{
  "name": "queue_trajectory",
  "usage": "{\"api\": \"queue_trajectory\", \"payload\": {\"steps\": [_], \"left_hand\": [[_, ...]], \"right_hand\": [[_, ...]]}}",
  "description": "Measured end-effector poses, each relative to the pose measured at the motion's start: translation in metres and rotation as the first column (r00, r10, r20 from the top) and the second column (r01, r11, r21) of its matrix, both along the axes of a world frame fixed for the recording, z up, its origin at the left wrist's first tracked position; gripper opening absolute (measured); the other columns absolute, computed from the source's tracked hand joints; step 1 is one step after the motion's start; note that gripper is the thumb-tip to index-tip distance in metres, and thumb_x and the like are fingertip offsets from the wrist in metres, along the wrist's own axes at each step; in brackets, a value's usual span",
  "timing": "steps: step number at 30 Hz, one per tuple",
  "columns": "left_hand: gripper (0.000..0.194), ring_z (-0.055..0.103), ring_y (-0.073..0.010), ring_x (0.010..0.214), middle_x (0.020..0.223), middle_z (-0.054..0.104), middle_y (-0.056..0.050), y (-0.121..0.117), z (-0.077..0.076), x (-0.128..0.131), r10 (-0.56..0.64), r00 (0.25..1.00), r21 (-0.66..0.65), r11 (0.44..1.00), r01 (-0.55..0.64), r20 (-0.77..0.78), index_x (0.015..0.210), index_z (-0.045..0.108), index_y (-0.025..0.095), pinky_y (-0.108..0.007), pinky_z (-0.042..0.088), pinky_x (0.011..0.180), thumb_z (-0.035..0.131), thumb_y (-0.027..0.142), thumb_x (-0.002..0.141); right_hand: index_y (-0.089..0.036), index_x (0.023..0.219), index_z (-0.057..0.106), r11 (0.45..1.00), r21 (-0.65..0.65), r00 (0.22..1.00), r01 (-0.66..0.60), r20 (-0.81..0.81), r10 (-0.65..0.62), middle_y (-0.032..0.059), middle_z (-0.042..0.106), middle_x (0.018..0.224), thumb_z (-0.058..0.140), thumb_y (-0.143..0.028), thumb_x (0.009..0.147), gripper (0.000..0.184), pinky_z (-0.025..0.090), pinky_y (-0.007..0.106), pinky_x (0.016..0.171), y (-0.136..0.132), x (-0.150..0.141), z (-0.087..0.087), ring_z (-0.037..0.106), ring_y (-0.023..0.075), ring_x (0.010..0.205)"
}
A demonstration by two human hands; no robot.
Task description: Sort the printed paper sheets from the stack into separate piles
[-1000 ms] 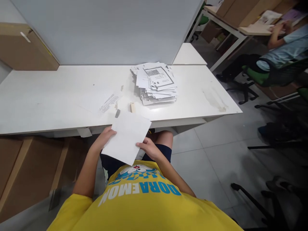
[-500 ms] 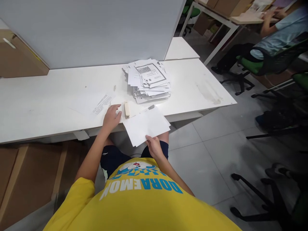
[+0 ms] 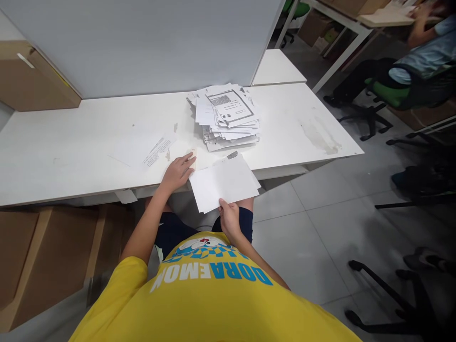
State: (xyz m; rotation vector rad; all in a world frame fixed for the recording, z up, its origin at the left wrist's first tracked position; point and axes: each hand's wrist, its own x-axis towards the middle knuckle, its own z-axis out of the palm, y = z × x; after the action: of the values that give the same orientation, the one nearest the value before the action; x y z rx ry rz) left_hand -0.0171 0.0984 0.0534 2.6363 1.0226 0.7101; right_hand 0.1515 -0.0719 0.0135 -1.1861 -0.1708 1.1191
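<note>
Head view, nearest first: yellow DORAEMON T-shirt (image 3: 210, 294), dark shorts (image 3: 178, 228) on the lap beyond it. Right hand (image 3: 230, 219) closed on the near edge of white paper sheets (image 3: 224, 183), thumb on top. At least two sheets, corners offset, blank side up. Sheets tilt slightly, far side over the front edge of the white desk (image 3: 89, 137); a gray patch (image 3: 232, 155) shows at their far edge.

Left hand (image 3: 178, 172) is over the desk's front edge, palm down, fingers on a small cream block-like tool (image 3: 194, 159). Tool sits just left of the sheets, mostly covered; can't tell if the fingers are closed around it.

Left of that hand, a printed sheet (image 3: 154, 153) lies flat on the desk. Untidy paper stack (image 3: 228, 118) sits beyond the held sheets, page with a dark printed border on top. Open cardboard boxes (image 3: 67, 247) below the desk, left side. Gray partition (image 3: 160, 42) along the desk's back edge, cardboard box (image 3: 39, 78) at its left end.

Far right: person in a light blue shirt (image 3: 425, 54), seated on a green office chair (image 3: 390, 92) at another desk (image 3: 386, 16).
</note>
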Motion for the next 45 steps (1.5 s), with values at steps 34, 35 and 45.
{"api": "queue_trajectory", "payload": {"steps": [34,35,45], "left_hand": [[0.068,0.042,-0.0358,0.135,0.153,0.038,-0.016,-0.008,-0.005,0.009,0.066,0.985,0.005,0.998,-0.066,-0.161,0.152,0.034,0.023,-0.049,0.037,0.104,0.047,0.053,0.092],[0.066,0.043,-0.0356,0.134,0.152,0.038,-0.016,-0.009,-0.005,0.009,0.064,0.984,0.014,0.998,-0.062,-0.165,0.151,0.035,0.023,-0.048,0.037,0.104,0.046,0.053,0.093],[0.052,0.051,-0.0335,0.125,0.148,0.045,-0.017,-0.012,-0.001,0.013,0.087,0.982,0.044,0.996,-0.08,-0.171,0.144,0.046,0.021,-0.047,0.041,0.098,0.036,0.044,0.098]], "right_hand": [[-0.016,0.11,0.064,0.995,0.094,0.995,-0.039,-0.09,0.048,0.013,0.072,0.112,0.07,-0.051,0.075,0.049,0.059,0.041,0.085,0.014,-0.009,0.007,0.067,0.0265,0.11],[-0.016,0.109,0.064,0.994,0.1,0.995,-0.04,-0.089,0.049,0.0131,0.072,0.112,0.07,-0.051,0.075,0.049,0.059,0.041,0.086,0.014,-0.01,0.007,0.066,0.0267,0.111],[-0.017,0.109,0.064,0.996,0.088,0.995,-0.029,-0.091,0.037,0.0121,0.071,0.113,0.072,-0.05,0.073,0.05,0.058,0.039,0.084,0.013,-0.009,0.01,0.067,0.0249,0.106]]}}
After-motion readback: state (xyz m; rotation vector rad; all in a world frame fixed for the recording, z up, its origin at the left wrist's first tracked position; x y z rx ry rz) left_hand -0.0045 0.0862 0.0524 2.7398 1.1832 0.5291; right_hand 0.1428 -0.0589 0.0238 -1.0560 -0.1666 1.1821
